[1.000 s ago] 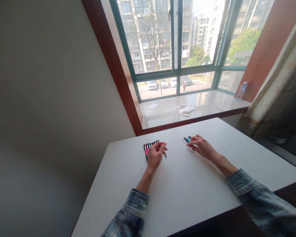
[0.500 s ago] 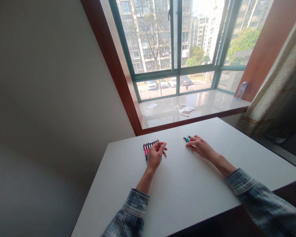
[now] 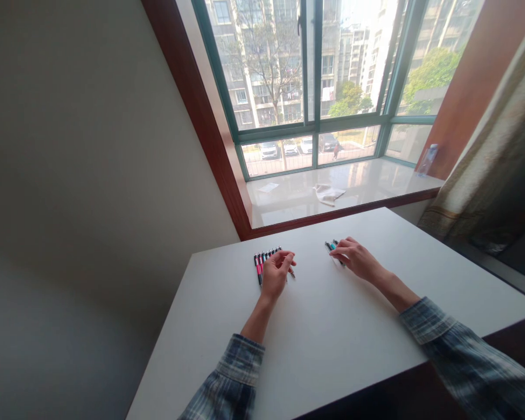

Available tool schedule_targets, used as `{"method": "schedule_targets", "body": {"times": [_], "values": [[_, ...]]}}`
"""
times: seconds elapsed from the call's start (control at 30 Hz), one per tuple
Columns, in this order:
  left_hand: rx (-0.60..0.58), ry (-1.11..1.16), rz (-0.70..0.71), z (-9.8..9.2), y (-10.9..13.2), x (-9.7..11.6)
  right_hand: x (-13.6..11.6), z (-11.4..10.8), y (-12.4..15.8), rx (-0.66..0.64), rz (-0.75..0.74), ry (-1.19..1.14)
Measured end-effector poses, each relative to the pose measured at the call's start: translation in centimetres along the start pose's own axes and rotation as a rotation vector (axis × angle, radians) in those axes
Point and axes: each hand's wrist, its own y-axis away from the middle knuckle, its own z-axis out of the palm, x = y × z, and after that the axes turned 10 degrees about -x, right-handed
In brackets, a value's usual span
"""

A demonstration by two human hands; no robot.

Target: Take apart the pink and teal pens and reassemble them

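Observation:
My left hand (image 3: 276, 271) is over a row of several pens (image 3: 258, 269) with pink and black barrels, hiding much of the row. Its fingers are loosely curled in, with the thumb against them, and no object shows between them. A pen tip (image 3: 293, 273) pokes out to the right of that hand. Farther right, my right hand (image 3: 352, 256) reaches over a small group of pens (image 3: 329, 247), one of them turquoise. Its fingertips are drawn together at the pens; whether they grip one is hidden.
Both hands are over a white table (image 3: 332, 344) standing against a grey wall (image 3: 91, 175). Behind it, a window sill (image 3: 289, 204) carries a crumpled white cloth (image 3: 329, 194), a piece of paper (image 3: 268, 187) and a clear bottle (image 3: 427, 160). A curtain (image 3: 476, 140) hangs at the right.
My right hand has shifted slightly up, its fingertips drawn closer together, and the lower end of a pen now shows beneath them. My left hand stays in place.

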Motion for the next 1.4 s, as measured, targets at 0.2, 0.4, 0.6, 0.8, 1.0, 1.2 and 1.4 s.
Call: {"method": "schedule_targets", "body": {"times": [0.2, 0.4, 0.6, 0.8, 1.0, 1.2, 1.4], "values": [[0.082, -0.029, 0.009, -0.4, 0.0, 0.5, -2.8, -0.1, -0.9, 0.05, 0.043, -0.011], [0.296, -0.084, 0.033, -1.2, -0.1, 0.7, -8.2, 1.4, -4.7, -0.041, 0.129, -0.058], [0.339, -0.086, 0.022, -1.4, -0.3, 0.7, -11.1, 3.5, -6.4, -0.076, 0.212, 0.044], [0.323, -0.122, 0.016, -1.2, -0.4, 0.1, -11.0, 4.0, -5.1, -0.151, 0.238, 0.055], [0.32, -0.163, 0.017, -1.1, -0.3, 0.0, -11.1, 4.3, -5.2, -0.192, 0.263, 0.055], [0.308, -0.166, 0.022, -0.9, -0.4, 0.1, -11.6, 4.3, -5.4, -0.215, 0.274, 0.061], [0.3, -0.158, 0.047, -0.9, -0.5, 0.1, -11.9, 4.5, -5.7, -0.18, 0.293, 0.075]]}}
